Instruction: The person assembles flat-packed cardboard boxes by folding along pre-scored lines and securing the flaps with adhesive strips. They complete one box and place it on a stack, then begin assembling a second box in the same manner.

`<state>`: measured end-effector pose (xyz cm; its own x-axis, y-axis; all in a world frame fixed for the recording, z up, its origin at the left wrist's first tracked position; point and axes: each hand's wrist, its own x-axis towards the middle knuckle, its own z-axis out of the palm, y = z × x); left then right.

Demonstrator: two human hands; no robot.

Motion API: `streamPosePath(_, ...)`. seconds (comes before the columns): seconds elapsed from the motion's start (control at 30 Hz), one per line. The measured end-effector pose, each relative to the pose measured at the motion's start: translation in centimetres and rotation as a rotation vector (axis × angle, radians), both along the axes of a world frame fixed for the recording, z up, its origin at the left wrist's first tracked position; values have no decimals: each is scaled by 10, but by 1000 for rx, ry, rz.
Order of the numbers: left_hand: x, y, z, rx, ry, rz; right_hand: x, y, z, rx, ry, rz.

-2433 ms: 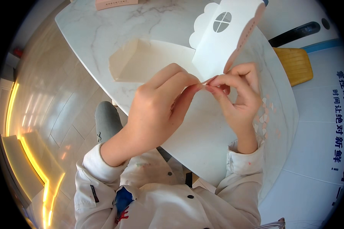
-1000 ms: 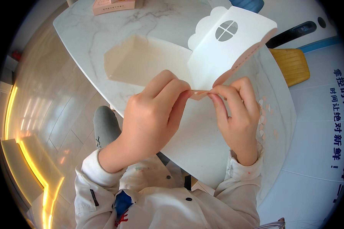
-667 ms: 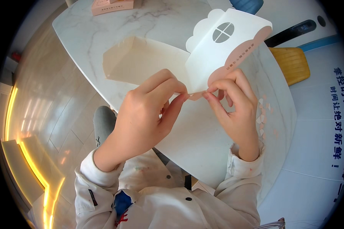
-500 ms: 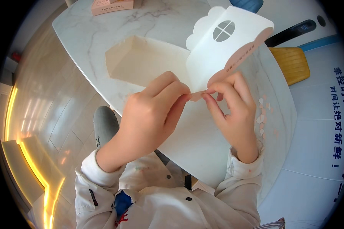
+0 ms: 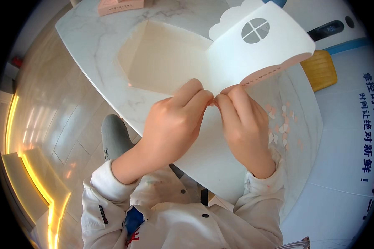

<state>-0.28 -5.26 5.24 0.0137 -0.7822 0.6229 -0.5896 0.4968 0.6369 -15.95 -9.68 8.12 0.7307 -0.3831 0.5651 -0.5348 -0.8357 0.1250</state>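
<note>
- Pinching with both sets of fingertips, we hold a flat, unfolded cardboard box blank (image 5: 220, 66) above the white marbled table (image 5: 91, 54).
- Our left hand (image 5: 172, 124) is closed on the card's near edge, thumb and forefinger pressed together at the fold.
- Our right hand (image 5: 245, 124) is closed on the same spot, its fingertips touching those of the left hand.
- The blank's cream inner panel lies to our left; its white outer panel, with a scalloped edge and a round four-paned window cut-out, curls up to our right, showing a pink rim.
- Small pink and white paper scraps (image 5: 282, 124) lie scattered on the table just beside our right hand.
- A pink box (image 5: 120, 5) sits at the far edge of the table, well apart from us.
- A yellow stool (image 5: 320, 68) stands beyond the table on the right.
- Whether a small piece sits between our fingertips, we cannot tell.
</note>
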Motion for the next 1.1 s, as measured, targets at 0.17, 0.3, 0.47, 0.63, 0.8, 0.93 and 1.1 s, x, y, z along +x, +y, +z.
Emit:
streamPosePath(0.17,7,-4,-8,41,74,-75,-1,-9,-7,26,-76,41)
streamPosePath(0.3,15,-2,-18,5,78,-117,-1,-8,-7,91,-94,48)
streamPosePath(0.47,15,3,-20,99,237,-97,4,-3,-6,143,-86,84)
streamPosePath(0.63,14,4,-24,127,269,-94,3,-8,-12,112,-42,82)
streamPosePath(0.8,17,4,-31,114,280,-149,6,-5,-19,17,-41,64)
streamPosePath(0.93,13,6,-34,147,300,-67,8,-5,-31,66,-91,136)
streamPosePath(1.1,11,7,-36,121,319,3,0,-4,-30,166,-132,178)
